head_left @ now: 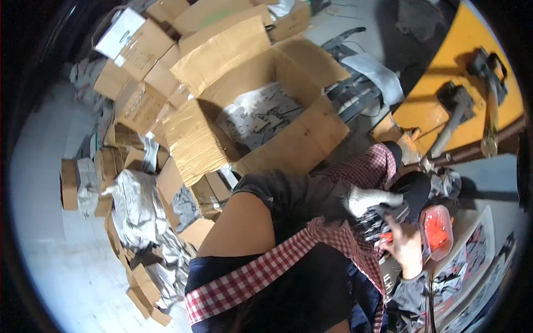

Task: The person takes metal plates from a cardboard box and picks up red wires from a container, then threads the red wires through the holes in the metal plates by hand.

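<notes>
My left hand (372, 200), in a white knitted glove, is closed around a bunch of small dark grey and metallic parts (383, 219). Just below it is my bare right hand (406, 247), its thumb and a finger at a small orange-red piece (386, 237) against the lower side of the bunch. The fingertips partly hide the contact, and the exact kind of the parts cannot be made out. Right beside my right hand is a clear plastic tub (437, 233) holding orange-red pieces.
A large open cardboard box (311, 133) holds many flat grey parts. Smaller cartons (141, 105) and silvery bags (136, 205) are piled at the left. An orange surface (433, 100) with metal levers is at upper right; a white tray (488, 227) of parts lies below.
</notes>
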A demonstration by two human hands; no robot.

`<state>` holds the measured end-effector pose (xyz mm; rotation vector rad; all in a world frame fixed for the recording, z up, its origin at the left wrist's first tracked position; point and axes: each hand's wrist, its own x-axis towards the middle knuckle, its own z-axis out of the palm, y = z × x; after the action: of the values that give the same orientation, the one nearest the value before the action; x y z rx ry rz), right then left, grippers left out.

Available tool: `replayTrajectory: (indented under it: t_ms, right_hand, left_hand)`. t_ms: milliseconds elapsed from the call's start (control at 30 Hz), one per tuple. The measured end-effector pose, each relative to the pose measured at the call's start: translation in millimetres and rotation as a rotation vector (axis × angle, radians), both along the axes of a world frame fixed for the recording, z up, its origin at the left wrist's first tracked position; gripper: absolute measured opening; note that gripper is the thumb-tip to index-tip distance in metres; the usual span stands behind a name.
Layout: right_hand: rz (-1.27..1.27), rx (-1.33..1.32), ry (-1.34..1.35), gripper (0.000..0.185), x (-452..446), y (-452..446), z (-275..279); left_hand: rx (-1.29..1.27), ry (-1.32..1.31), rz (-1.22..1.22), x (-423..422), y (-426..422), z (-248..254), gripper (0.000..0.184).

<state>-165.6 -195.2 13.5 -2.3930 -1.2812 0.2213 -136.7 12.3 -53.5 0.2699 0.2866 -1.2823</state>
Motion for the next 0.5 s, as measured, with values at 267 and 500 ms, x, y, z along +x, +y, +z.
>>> replayTrajectory:
  t_ms: [267,500]
  right_hand:
    - [-0.804,1.095,0.383,0.084,-8,-25,-133]
    - [-0.839,1.299,0.571,0.095,-17,-32,-130]
  left_hand:
    - [0.221,-0.636,0.538,27,-69,-29,0.067]
    - [0.272,-1.106,0.484,15,-80,-10,0.06]
